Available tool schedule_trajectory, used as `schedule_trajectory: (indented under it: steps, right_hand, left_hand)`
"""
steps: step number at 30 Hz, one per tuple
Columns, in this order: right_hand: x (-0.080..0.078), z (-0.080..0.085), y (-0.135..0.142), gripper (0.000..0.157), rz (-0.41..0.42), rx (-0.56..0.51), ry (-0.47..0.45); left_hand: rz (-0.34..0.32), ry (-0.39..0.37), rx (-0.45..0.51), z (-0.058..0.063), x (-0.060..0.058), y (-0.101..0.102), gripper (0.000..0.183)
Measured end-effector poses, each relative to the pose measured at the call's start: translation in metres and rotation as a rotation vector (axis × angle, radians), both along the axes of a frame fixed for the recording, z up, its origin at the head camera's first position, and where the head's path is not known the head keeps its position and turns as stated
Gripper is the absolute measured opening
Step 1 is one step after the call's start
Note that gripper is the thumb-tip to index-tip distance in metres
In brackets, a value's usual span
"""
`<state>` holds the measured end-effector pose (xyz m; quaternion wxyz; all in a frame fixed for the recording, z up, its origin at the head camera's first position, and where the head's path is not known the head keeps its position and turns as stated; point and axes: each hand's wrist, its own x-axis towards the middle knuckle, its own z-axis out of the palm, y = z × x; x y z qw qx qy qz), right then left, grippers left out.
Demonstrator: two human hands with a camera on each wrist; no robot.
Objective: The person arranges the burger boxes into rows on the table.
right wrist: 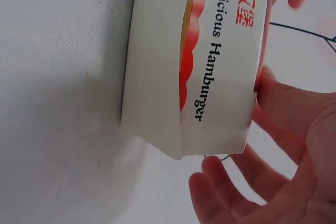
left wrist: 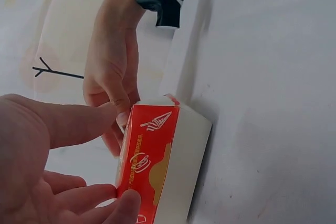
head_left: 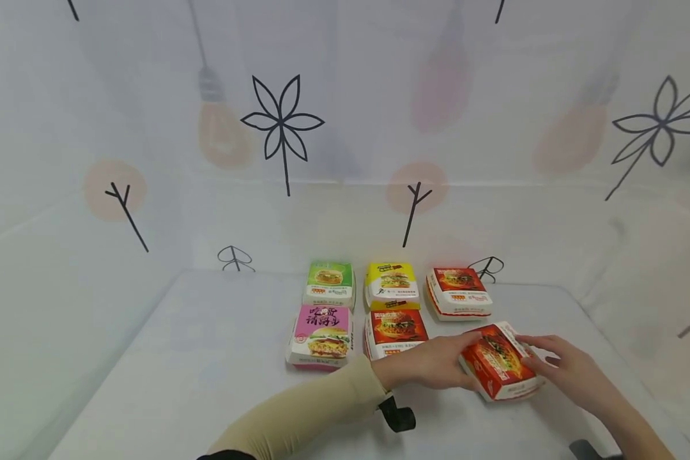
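A red and white hamburger box [head_left: 500, 358] sits turned at an angle at the front right, between both hands. My left hand [head_left: 437, 364] grips its left side, with thumb and fingers spread along the red edge in the left wrist view. On the opposite side, my right hand [head_left: 575, 374] holds the box by its upper edge. The right wrist view shows that thumb at the lid's edge and the other fingers partly behind the box. "Delicious Hamburger" is printed on the white side wall [right wrist: 215, 66]. The lid is closed.
Left of the hands stand a pink burger box [head_left: 324, 335] and another red one [head_left: 395, 327], partly covered by the left forearm. Behind them are a green box [head_left: 329, 284], a yellow box [head_left: 392, 284] and a third red box [head_left: 459, 292]. A patterned white cloth [head_left: 345, 147] hangs behind.
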<state>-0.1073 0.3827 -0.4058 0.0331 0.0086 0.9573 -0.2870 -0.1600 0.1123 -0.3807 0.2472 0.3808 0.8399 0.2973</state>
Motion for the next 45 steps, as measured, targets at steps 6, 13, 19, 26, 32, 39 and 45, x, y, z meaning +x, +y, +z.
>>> schedule_trajectory:
  steps: [6,13,19,26,32,39,45]
  right_hand:
    - [-0.004,0.000,-0.001,0.071,0.112,-0.103,-0.010]
    - [-0.009,-0.004,-0.001,0.075,0.174,-0.186,-0.069]
    - [-0.008,-0.006,-0.002,0.073,0.150,-0.183,-0.067]
    - [-0.004,-0.007,0.001,0.070,0.124,-0.176,-0.037]
    - [-0.001,-0.007,0.005,0.071,0.100,-0.210,-0.075]
    - [0.005,-0.007,0.010,0.074,0.093,-0.237,-0.103]
    - [0.010,-0.007,0.015,0.079,0.106,-0.255,-0.151]
  left_hand:
    - [-0.003,0.017,-0.012,-0.001,0.002,0.006,0.079]
    - [-0.002,0.180,-0.068,-0.007,0.010,0.024,0.075]
    - [0.073,0.193,-0.028,-0.009,0.012,0.029,0.067]
    - [0.103,0.218,-0.006,-0.011,0.011,0.033,0.065]
    - [0.153,0.289,0.002,-0.012,0.013,0.032,0.060]
    - [0.181,0.302,0.011,-0.010,0.016,0.029,0.055]
    - [0.211,0.308,0.013,-0.010,0.017,0.031,0.055]
